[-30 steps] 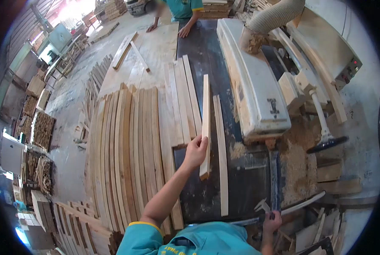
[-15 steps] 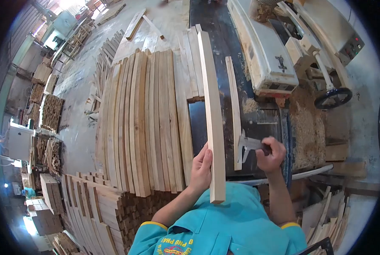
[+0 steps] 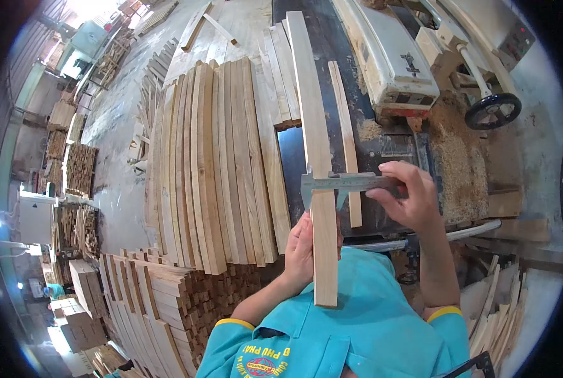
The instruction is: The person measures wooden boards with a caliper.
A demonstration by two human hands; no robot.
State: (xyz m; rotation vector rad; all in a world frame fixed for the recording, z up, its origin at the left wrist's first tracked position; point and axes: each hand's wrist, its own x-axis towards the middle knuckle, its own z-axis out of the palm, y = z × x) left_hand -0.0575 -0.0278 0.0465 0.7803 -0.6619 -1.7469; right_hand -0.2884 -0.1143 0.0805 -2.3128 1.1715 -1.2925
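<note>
My left hand (image 3: 300,251) is wrapped round a long squared wooden bar (image 3: 322,246) near its lower end. The bar points away from my body, its near end over my turquoise shirt. In my right hand (image 3: 412,192) is a metal caliper (image 3: 351,182), pinched at its right end between thumb and fingers. Its beam lies across the bar's upper face, one jaw at the left edge and the other just past the right edge. Another thinner wooden strip (image 3: 346,138) lies on the dark machine bed behind the caliper.
Many long wooden bars (image 3: 221,164) lie side by side to the left. Below them stands a stack of cut timber (image 3: 162,309). A white machine housing (image 3: 392,57) and a black handwheel (image 3: 493,111) are at the right, with sawdust (image 3: 455,170) beneath.
My right hand has brought the caliper up and left, from beside the bar to across it. The view has shifted slightly. My left hand keeps its hold on the bar.
</note>
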